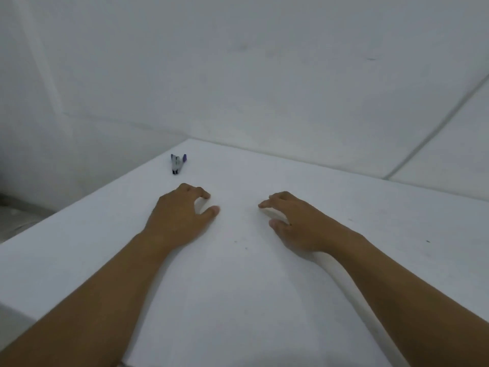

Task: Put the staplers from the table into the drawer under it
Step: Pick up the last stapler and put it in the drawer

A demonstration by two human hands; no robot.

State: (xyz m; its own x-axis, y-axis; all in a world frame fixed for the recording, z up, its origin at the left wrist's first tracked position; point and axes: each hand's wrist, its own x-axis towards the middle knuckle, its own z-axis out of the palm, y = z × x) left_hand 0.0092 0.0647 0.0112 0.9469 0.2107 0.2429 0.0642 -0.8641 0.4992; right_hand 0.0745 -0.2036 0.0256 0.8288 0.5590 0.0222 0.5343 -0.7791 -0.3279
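Note:
A small stapler [177, 163] with a purple tip and a silver and black body lies near the far left corner of the white table [357, 207]. My left hand [182, 215] rests on the table a short way in front of the stapler, fingers curled and apart, holding nothing. Further right, my right hand [293, 221] also rests on the tabletop with loosely spread fingers and is empty. The drawer under the table is out of sight.
White walls stand close behind the table and to its left. The table's left edge runs diagonally from the far corner toward me, with a strip of grey floor [16, 218] beyond it.

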